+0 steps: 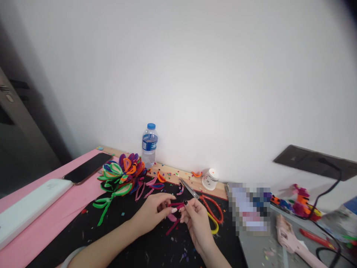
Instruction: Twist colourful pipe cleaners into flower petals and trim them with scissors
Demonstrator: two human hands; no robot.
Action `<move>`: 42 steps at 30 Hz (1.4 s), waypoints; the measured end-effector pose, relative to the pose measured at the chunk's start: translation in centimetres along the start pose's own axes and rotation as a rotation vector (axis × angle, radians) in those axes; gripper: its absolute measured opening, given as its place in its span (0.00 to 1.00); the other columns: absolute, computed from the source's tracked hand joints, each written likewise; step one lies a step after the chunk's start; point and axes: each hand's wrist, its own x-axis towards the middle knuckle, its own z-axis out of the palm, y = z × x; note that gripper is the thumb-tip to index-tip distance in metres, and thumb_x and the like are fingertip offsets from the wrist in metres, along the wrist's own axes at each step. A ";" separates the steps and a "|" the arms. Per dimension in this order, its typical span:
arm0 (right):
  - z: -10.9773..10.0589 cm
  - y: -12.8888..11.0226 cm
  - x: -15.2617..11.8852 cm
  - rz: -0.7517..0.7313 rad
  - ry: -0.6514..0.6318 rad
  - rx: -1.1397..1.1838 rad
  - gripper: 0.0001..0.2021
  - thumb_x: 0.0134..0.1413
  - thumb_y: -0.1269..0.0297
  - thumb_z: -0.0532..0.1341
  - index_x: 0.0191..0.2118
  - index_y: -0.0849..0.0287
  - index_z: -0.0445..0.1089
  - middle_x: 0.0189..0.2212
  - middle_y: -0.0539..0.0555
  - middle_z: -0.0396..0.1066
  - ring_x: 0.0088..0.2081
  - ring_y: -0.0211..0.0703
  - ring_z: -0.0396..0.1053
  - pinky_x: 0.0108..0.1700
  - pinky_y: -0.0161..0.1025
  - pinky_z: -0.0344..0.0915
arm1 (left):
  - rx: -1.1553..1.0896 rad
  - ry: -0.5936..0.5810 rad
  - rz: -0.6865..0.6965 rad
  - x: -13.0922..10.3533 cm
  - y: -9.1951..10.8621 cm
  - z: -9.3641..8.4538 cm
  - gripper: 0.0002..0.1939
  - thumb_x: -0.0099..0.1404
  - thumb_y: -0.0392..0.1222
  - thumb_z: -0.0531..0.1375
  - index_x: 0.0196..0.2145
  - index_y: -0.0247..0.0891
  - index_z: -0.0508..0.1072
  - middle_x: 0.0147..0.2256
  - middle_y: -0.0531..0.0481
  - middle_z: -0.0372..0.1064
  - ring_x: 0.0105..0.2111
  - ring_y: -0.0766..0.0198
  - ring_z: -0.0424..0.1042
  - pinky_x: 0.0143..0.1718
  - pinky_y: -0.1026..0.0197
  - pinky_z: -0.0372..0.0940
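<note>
Between my two hands is a magenta fuzzy strip [176, 204], pinched near both ends just above the black mat [145, 247]. My left hand [154, 212] has its fingertips closed on the strip's left part. On the right part, my right hand [196, 221] pinches with thumb and forefinger. Another dark magenta piece [173, 227] and a pink loop [171, 217] show beneath the fingers. Left of my hands lies a bundle of multicoloured fuzzy petals [125, 169], with a green looped stem [104, 208] at its front.
Orange-handled scissors [213, 208] and a yellow handle [214, 225] lie beside my right hand. Behind stand a water bottle [150, 145] and a paper cup [210, 179]. A phone [89, 167] and white box [33, 208] are left; a pink glue gun [292, 238] is right.
</note>
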 end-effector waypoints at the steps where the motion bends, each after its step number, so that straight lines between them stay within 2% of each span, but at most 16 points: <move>1: 0.0 -0.1 -0.1 -0.002 0.009 0.011 0.09 0.48 0.64 0.61 0.25 0.61 0.61 0.20 0.49 0.69 0.18 0.32 0.64 0.21 0.30 0.61 | -0.053 0.004 -0.022 0.0 0.0 0.0 0.13 0.57 0.40 0.58 0.40 0.37 0.67 0.29 0.52 0.67 0.24 0.68 0.66 0.25 0.68 0.60; 3: 0.0 -0.2 -0.1 -0.006 0.023 0.004 0.10 0.48 0.63 0.62 0.25 0.61 0.61 0.20 0.49 0.69 0.18 0.33 0.64 0.21 0.31 0.61 | -0.097 0.005 -0.022 0.0 0.0 0.1 0.10 0.55 0.39 0.59 0.37 0.36 0.67 0.28 0.53 0.66 0.26 0.67 0.66 0.26 0.69 0.60; 5: 0.2 -0.3 -0.1 -0.018 0.030 -0.027 0.10 0.48 0.62 0.61 0.25 0.61 0.61 0.19 0.49 0.69 0.17 0.33 0.64 0.20 0.31 0.60 | -0.048 0.007 0.024 -0.1 0.1 0.2 0.04 0.58 0.39 0.56 0.30 0.36 0.67 0.27 0.53 0.65 0.27 0.67 0.65 0.27 0.68 0.59; 8: 0.4 -0.3 0.0 -0.048 0.033 -0.113 0.11 0.49 0.60 0.60 0.25 0.60 0.61 0.18 0.49 0.68 0.16 0.34 0.63 0.19 0.31 0.60 | 0.067 -0.019 0.090 -0.2 0.4 0.2 0.13 0.63 0.39 0.50 0.23 0.36 0.67 0.25 0.53 0.63 0.28 0.67 0.62 0.30 0.67 0.57; 11: 0.5 -0.4 0.0 -0.079 0.033 -0.259 0.12 0.49 0.58 0.60 0.24 0.60 0.59 0.17 0.48 0.67 0.15 0.34 0.62 0.18 0.32 0.60 | 0.117 -0.022 0.086 -0.2 0.4 0.3 0.17 0.65 0.40 0.47 0.20 0.36 0.63 0.23 0.55 0.57 0.26 0.67 0.59 0.29 0.66 0.55; 15: 0.6 -0.5 -0.3 -0.132 -0.022 -0.438 0.13 0.51 0.56 0.57 0.25 0.59 0.58 0.16 0.48 0.66 0.14 0.34 0.62 0.17 0.31 0.59 | 0.084 0.013 0.035 -0.2 0.1 0.4 0.17 0.65 0.42 0.45 0.19 0.37 0.56 0.22 0.57 0.52 0.24 0.68 0.55 0.27 0.66 0.52; 20: 0.4 -0.1 -0.4 -0.162 -0.070 -0.514 0.09 0.54 0.57 0.54 0.31 0.57 0.57 0.17 0.45 0.62 0.15 0.34 0.61 0.17 0.30 0.58 | -0.008 0.003 -0.037 -0.2 -0.2 0.6 0.18 0.66 0.44 0.43 0.20 0.38 0.53 0.22 0.57 0.51 0.24 0.67 0.54 0.26 0.66 0.52; 27: 0.3 0.2 -0.3 -0.162 -0.084 -0.559 0.11 0.56 0.57 0.52 0.28 0.56 0.54 0.17 0.44 0.61 0.15 0.32 0.59 0.17 0.29 0.56 | -0.018 0.003 -0.059 -0.2 -0.1 0.7 0.18 0.66 0.44 0.43 0.20 0.38 0.54 0.21 0.56 0.52 0.24 0.67 0.55 0.26 0.65 0.52; 36: 0.5 -0.2 -0.4 -0.134 -0.094 -0.559 0.13 0.56 0.54 0.50 0.29 0.58 0.60 0.17 0.46 0.62 0.16 0.33 0.58 0.18 0.30 0.55 | -0.051 0.019 -0.080 -0.1 -0.3 0.8 0.16 0.66 0.45 0.42 0.22 0.38 0.55 0.24 0.55 0.52 0.26 0.66 0.55 0.25 0.66 0.53; 42: 0.4 -0.1 -0.3 -0.128 -0.086 -0.558 0.13 0.56 0.53 0.50 0.30 0.58 0.61 0.17 0.47 0.62 0.16 0.33 0.58 0.18 0.30 0.55 | -0.039 0.055 -0.074 -0.1 -0.5 0.8 0.16 0.66 0.44 0.43 0.21 0.38 0.55 0.23 0.56 0.52 0.26 0.66 0.55 0.26 0.66 0.53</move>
